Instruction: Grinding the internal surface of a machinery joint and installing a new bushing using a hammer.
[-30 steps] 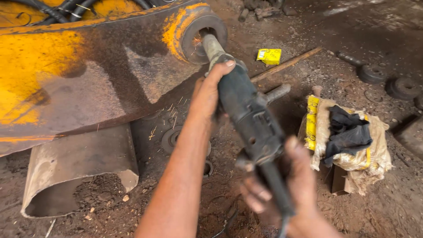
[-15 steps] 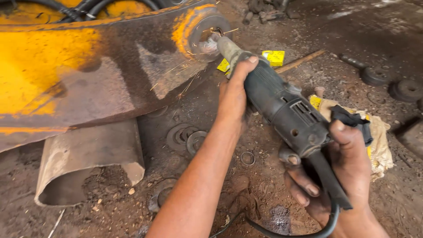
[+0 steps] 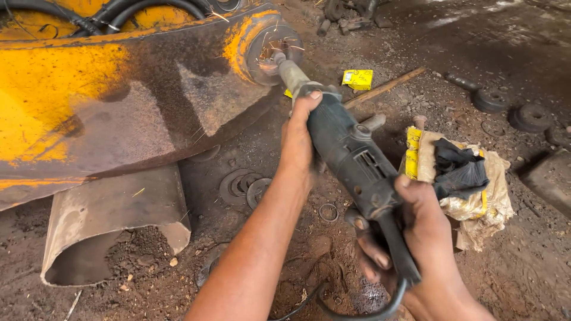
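Small yellow box (image 3: 357,79), bent metal sheet (image 3: 113,223), flat washers (image 3: 244,187), black rag (image 3: 458,169)

Grinder (image 3: 348,151): dark grey, long-bodied, dusty, with black cord at the rear. Held tilted, nose up-left, tip inside round bore (image 3: 269,52) of yellow, rust-worn steel arm (image 3: 119,101). Sparks at bore. Arm lies above dirt floor.

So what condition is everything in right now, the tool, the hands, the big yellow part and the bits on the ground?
Grinder: gripped by both hands, tip in the round bore, sparks flying.
Left hand: closed around the grinder's front.
Right hand: closed around the grinder's rear, by the cable.
Yellow machine arm: paint worn, rusty, bore being ground.
Bent metal sheet: lying curved on the dirt.
Washers: lying flat, loose.
Black cloth: crumpled on a sack.
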